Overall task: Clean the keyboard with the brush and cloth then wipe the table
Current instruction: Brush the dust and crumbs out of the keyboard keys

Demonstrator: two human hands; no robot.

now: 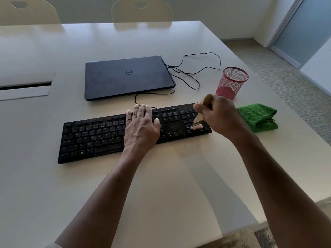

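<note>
A black keyboard [107, 138] lies slantwise on the pale table [179, 185], its number pad toward the right. The left hand [141, 126] rests palm-down across the middle of the keyboard, fingers straight and held close together, fingertips reaching the far edge. The right hand [220, 115] is curled round the wooden handle of a small brush [198, 119], thumb and fingers pinching it; the handle rises tilted away from the person, and the pale bristles touch the keys at the near right corner of the number pad. A folded green cloth [258, 117] lies on the table just beside the keyboard's right end, apart from both hands. Behind the keyboard sits a closed dark laptop [129, 77], lid down. A thin black cable [193, 76] loops loosely on the table from the laptop's right side and runs toward the keyboard's far edge. A red mesh cup [231, 83] stands upright to the right of the laptop, beyond the right hand. Two pale chairs [141, 11] stand at the far side of the table.
</note>
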